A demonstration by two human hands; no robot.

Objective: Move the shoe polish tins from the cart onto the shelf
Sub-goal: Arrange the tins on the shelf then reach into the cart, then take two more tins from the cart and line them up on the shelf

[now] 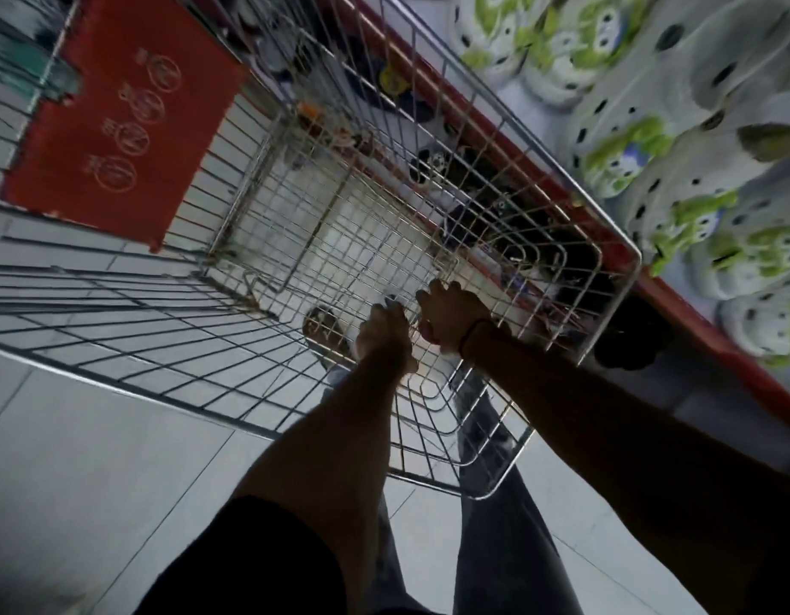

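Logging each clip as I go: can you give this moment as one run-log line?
stage: reaching into cart | left hand: low in basket, grip unclear | right hand: beside it, grip unclear | tins: not discernible | shelf: right of cart

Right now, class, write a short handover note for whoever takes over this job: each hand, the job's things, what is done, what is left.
Left hand and right hand: both reach deep into the wire cart, close together near its floor. Blur hides what the fingers hold.
Tins: none can be made out in the cart or on the red-edged shelf, which holds white-and-green clogs.
Done: cannot be judged.
Left: check the cart floor, shelve any tins.
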